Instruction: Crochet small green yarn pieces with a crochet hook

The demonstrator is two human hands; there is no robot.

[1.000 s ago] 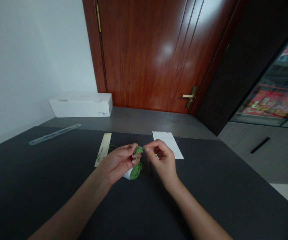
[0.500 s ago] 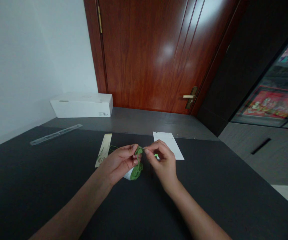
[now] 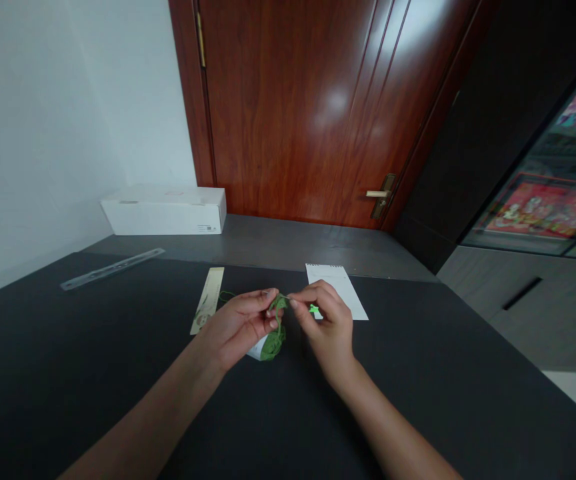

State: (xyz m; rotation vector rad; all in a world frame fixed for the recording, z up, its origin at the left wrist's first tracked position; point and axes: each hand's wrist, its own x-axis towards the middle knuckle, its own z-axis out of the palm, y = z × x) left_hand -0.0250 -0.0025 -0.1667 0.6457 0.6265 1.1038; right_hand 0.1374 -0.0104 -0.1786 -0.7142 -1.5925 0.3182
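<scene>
My left hand (image 3: 243, 323) pinches a small piece of green crochet work (image 3: 279, 303) between thumb and fingers, with a strand of yarn hanging from it. My right hand (image 3: 325, 315) is closed on a slim crochet hook (image 3: 289, 298), whose thin shaft reaches into the green piece; its tip cannot be made out. Just below the left fingers lies a ball of green yarn (image 3: 272, 345) with a white paper band, partly covered by that hand. A bright green bit (image 3: 314, 309) shows behind the right fingers; what it belongs to is unclear.
On the black tabletop (image 3: 278, 427), a pale printed card (image 3: 209, 297) lies left of the hands and a white notepad sheet (image 3: 345, 290) behind the right one. Farther left are a clear plastic strip (image 3: 113, 269) and a long white box (image 3: 168, 212) against the wall.
The right fingers have shifted very slightly at the green piece, and more of the bright green bit shows behind them. Everything else stays as it was.
</scene>
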